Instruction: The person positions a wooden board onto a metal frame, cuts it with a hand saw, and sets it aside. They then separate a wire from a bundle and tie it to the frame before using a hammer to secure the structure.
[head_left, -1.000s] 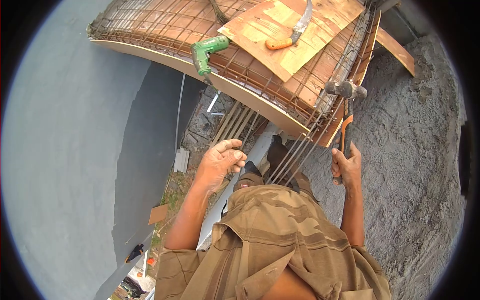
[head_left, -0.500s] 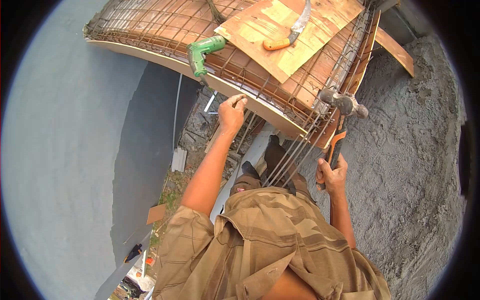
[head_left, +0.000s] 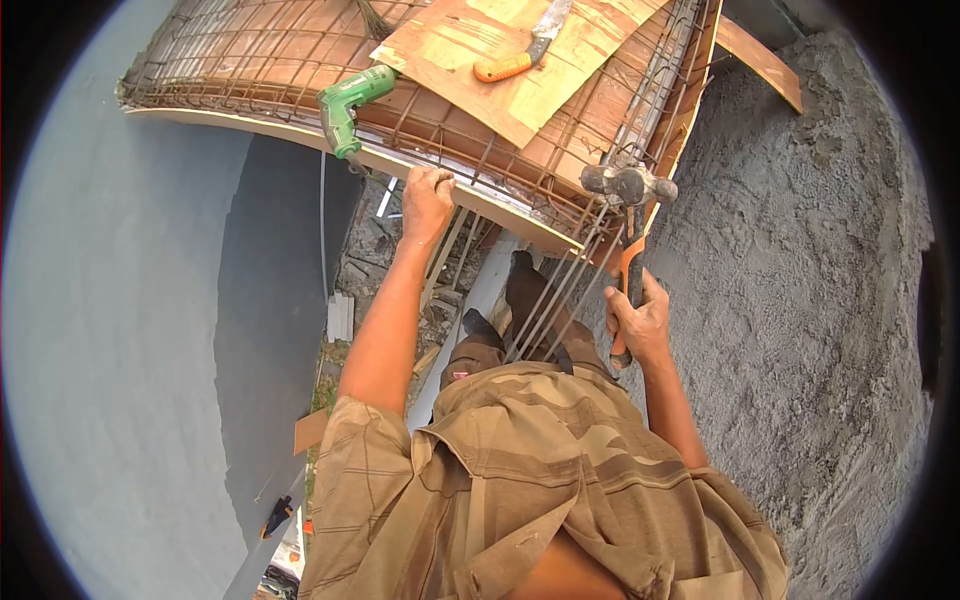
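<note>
My right hand (head_left: 641,318) is wrapped around the black-and-orange handle of a hammer (head_left: 630,186). Its metal head is up, close to the near right corner of a curved plywood form (head_left: 540,235). At the form's near edge, my left hand (head_left: 428,205) is closed with its fingers curled over the top of the edge board; anything small inside the fingers is hidden. A green power drill (head_left: 345,110) rests on the rebar just left of that hand. Beyond, a handsaw (head_left: 525,50) with an orange grip lies on a loose plywood sheet (head_left: 480,100).
A rebar grid (head_left: 250,75) fills the form. Several bars (head_left: 550,310) stick out toward my legs at its right corner. Rough grey cement (head_left: 790,300) covers the right side, and a smooth grey wall (head_left: 130,300) is at left. Rubble (head_left: 375,250) lies below.
My left hand has come onto the board's edge and its fingers now curl over it. My right hand still holds the hammer. The whole view has shifted, so things appear further left and up.
</note>
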